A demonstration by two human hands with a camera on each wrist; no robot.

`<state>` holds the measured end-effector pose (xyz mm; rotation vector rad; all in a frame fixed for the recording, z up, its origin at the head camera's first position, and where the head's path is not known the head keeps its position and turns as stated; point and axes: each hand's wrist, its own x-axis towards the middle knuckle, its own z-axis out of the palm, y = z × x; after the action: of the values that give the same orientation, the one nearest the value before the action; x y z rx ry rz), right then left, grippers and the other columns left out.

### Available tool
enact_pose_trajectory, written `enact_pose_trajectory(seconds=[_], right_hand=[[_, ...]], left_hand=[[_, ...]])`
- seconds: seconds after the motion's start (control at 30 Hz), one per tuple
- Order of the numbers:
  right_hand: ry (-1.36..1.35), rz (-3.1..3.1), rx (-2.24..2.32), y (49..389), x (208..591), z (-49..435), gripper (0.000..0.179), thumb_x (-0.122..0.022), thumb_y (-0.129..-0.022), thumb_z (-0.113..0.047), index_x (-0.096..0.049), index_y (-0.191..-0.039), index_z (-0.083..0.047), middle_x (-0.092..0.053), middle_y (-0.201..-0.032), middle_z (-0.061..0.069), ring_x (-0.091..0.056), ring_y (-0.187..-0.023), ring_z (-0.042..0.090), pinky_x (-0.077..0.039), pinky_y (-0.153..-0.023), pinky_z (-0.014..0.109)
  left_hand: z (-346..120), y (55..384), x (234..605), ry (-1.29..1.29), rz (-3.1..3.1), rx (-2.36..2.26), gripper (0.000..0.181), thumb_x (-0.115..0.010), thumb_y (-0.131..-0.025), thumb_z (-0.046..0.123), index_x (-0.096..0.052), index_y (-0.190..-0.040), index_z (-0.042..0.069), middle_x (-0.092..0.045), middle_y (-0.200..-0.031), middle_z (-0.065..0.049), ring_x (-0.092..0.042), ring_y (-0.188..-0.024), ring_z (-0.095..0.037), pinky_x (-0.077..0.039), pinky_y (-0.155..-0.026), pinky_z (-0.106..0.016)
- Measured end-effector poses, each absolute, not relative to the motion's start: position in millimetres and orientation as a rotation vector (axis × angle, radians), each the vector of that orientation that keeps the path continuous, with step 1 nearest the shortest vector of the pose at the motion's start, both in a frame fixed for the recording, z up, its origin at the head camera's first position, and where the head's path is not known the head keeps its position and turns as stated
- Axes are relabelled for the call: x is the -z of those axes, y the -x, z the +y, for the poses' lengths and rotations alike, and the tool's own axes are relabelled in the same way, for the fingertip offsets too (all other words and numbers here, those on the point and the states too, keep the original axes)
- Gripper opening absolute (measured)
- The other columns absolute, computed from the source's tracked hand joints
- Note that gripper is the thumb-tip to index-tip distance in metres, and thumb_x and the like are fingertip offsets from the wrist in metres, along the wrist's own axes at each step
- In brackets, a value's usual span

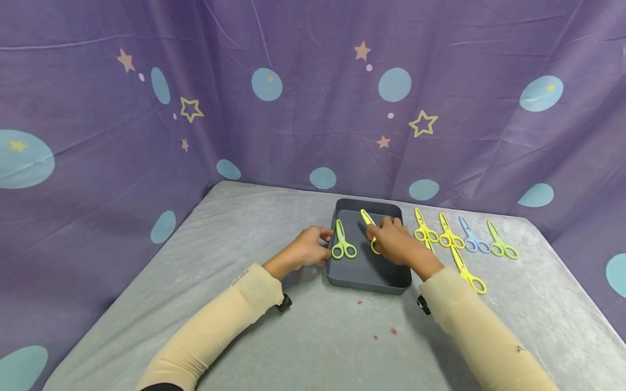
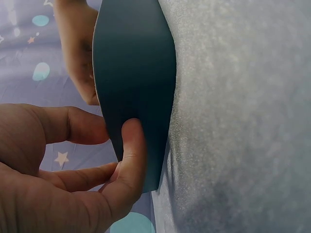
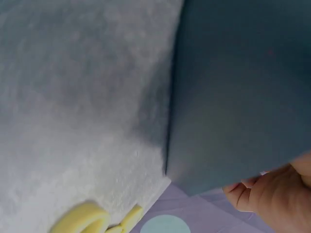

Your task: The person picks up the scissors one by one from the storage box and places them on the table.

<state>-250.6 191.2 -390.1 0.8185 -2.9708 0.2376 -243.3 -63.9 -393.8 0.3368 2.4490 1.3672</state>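
A dark grey tray (image 1: 364, 287) stands on the table, with green scissors (image 1: 340, 241) lying in its left part. My left hand (image 1: 307, 247) is at its left side. In the left wrist view, one digit presses the outer wall (image 2: 133, 63) while another reaches over the rim, so they pinch it. Inside the tray, my right hand (image 1: 391, 241) grips yellow scissors (image 1: 367, 217) by the handles, blades pointing away. The hand covers part of the handles. In the right wrist view, the tray wall (image 3: 233, 111) hides the fingertips of my right hand (image 3: 277, 199).
Right of the tray lie several yellow scissors (image 1: 450, 239), some below others, then blue scissors (image 1: 474, 239) and green scissors (image 1: 504, 247). A grey cloth (image 1: 313, 331) covers the table. Behind and to the left hangs a purple curtain (image 1: 303, 125).
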Motion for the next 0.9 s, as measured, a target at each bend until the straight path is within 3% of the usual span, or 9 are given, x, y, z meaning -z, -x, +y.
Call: enact_pose_trajectory(seconds=[0.27,0.9], right_hand=[[-0.844,-2.840,-0.223,244.8,382.7,206.9,0.019,-0.067,-0.092,-0.004,-0.064,-0.109,-0.013,-0.055,-0.097,0.016,-0.046,-0.080,0.033,-0.042,-0.064,0.045],[-0.769,-2.793,-0.237,223.0,373.4,250.0,0.020,-0.067,-0.091,-0.001,-0.063,-0.106,-0.012,-0.055,-0.099,0.019,-0.048,-0.081,0.036,-0.042,-0.067,0.046]], left_hand=[[-64.7,243.6,394.4,-0.338,2.433,-1.373,0.064,-0.062,-0.090,-0.008,-0.048,-0.152,0.000,-0.054,-0.136,-0.019,-0.069,-0.078,-0.022,-0.062,-0.068,-0.033],[-64.1,243.0,395.1,-0.335,2.437,-1.381,0.064,-0.062,-0.089,-0.009,-0.048,-0.151,0.000,-0.054,-0.132,-0.017,-0.068,-0.079,-0.021,-0.061,-0.068,-0.032]])
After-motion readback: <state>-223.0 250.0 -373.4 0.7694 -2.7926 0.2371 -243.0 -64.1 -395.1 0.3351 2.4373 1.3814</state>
